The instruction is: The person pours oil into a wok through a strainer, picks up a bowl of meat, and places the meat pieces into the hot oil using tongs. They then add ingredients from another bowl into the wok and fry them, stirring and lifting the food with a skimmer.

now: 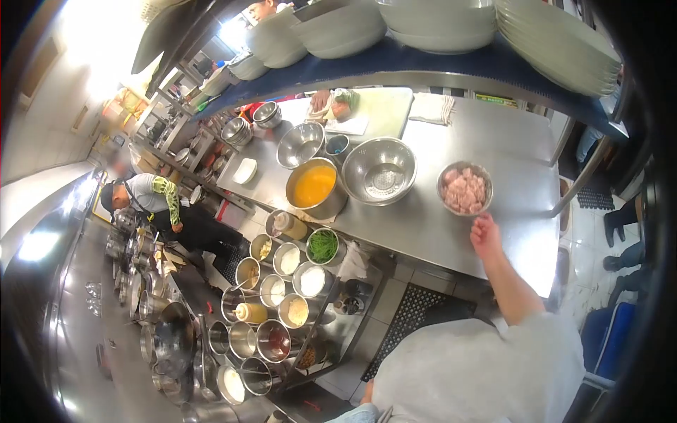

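My right hand [485,237] reaches over the steel table [451,233] with its fingers curled closed. It is right beside the near rim of a metal bowl [442,199] that holds chunks of pale pink raw meat [465,189]. Whether the fingertips touch the rim or hold something small, I cannot tell. Of my left side, only a sliver of skin shows at the bottom edge, by my light shirt [472,374]; the left fingers are hidden. Left of the meat bowl stand a perforated steel colander [405,151] and a pot [331,206] of orange liquid [314,187].
Stacked white bowls [437,25] line the overhead shelf [338,76]. Behind the pot, another person's hand [321,100] is near a white cutting board [388,106]. Ingredient containers [273,342] fill the left station. A person [151,201] leans over the stove. A rubber mat [416,317] covers some floor.
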